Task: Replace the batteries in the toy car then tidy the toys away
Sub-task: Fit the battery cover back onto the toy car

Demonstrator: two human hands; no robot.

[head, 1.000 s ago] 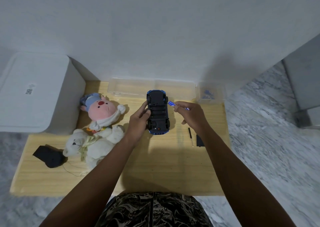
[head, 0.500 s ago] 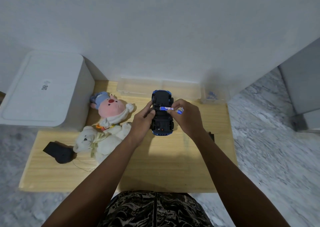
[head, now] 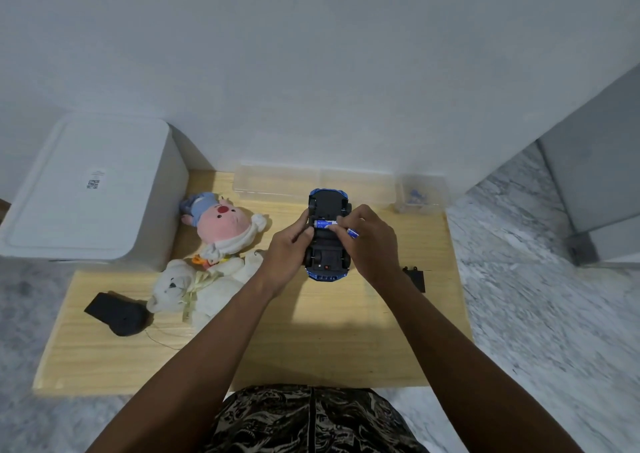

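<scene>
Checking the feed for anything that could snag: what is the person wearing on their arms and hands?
Nothing shows on either: the left hand and right hand are bare, no gloves, rings or watch visible, and both forearms are sleeveless as far as the frame shows.

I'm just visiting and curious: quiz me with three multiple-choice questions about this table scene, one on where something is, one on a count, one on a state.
1. Where does the black controller lie?
A. on the wooden table's near left part
B. inside the clear box
C. on the white bin

2. How many plush toys lie on the table?
A. one
B. two
C. four

3. How does the toy car lie?
A. on its wheels
B. underside up
C. on its side

Answers:
1 A: it sits left of the white bear.
2 B: the pink plush and the white bear.
3 B: the black underside faces up, with a battery in it under the right hand; the left hand steadies the car.
</scene>
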